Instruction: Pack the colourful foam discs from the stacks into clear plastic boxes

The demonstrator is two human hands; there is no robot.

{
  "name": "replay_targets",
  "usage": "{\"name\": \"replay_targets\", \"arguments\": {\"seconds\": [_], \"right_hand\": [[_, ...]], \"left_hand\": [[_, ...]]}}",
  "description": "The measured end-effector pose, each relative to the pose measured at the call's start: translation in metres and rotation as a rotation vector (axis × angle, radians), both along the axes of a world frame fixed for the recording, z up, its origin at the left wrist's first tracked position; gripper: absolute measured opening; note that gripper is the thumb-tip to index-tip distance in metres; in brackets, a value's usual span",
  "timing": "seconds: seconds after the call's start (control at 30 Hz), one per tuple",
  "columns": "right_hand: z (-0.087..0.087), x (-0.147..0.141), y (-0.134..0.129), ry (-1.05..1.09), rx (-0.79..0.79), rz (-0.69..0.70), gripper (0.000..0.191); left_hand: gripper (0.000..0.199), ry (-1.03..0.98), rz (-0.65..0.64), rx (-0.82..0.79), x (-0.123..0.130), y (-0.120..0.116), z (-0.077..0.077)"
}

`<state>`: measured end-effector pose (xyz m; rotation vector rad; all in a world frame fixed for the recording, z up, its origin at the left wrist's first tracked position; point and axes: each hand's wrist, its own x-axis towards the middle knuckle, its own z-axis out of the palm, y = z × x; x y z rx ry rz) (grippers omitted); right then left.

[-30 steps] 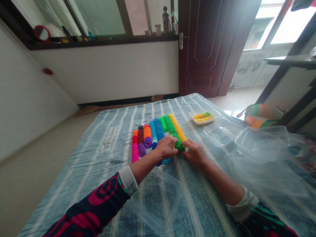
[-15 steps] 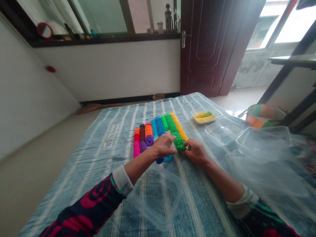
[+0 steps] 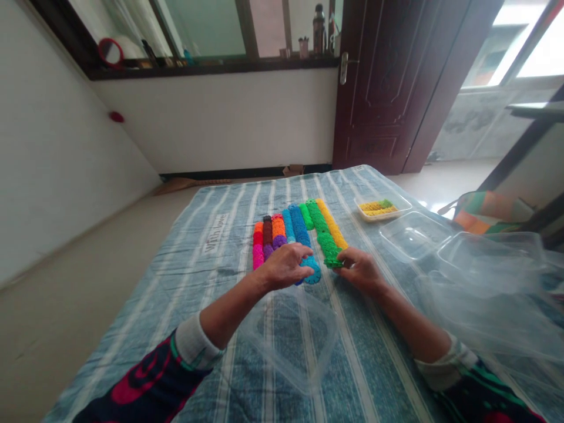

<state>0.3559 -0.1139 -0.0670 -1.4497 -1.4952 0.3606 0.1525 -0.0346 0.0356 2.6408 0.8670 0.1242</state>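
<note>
Head view: the step in hand appears to be aligning the green disc row (image 3: pixel 321 230), laid on the striped cover (image 3: pixel 374 341) alongside the yellow disc row (image 3: pixel 333 224). Right hand (image 3: pixel 362 271) — fingertips close together at the green row's near end; whether they grip cannot be told. Left hand (image 3: pixel 286 268) — thumb and fingers spread over the blue disc row (image 3: pixel 300 227), nothing visibly held. The next move calls for light, even pressure, as discs could topple. Compared with the preceding frame, the left hand has withdrawn from the green row.
</note>
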Motion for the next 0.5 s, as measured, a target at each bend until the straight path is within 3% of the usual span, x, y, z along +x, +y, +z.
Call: {"name": "replay_targets", "arguments": {"seconds": [0.17, 0.37, 0.5], "right_hand": [[0.004, -0.002, -0.003, 0.04, 0.034, 0.076, 0.012], [0.011, -0.006, -0.008, 0.189, 0.033, 0.157, 0.017], [0.017, -0.01, -0.012, 0.236, 0.01, 0.146, 0.022]], "left_hand": [[0.052, -0.009, -0.124, -0.058, 0.033, 0.004, -0.009], [0.012, -0.009, -0.201, -0.113, 0.045, 0.002, -0.006], [0.007, -0.03, -0.173, -0.111, 0.038, -0.007, -0.002]]}}
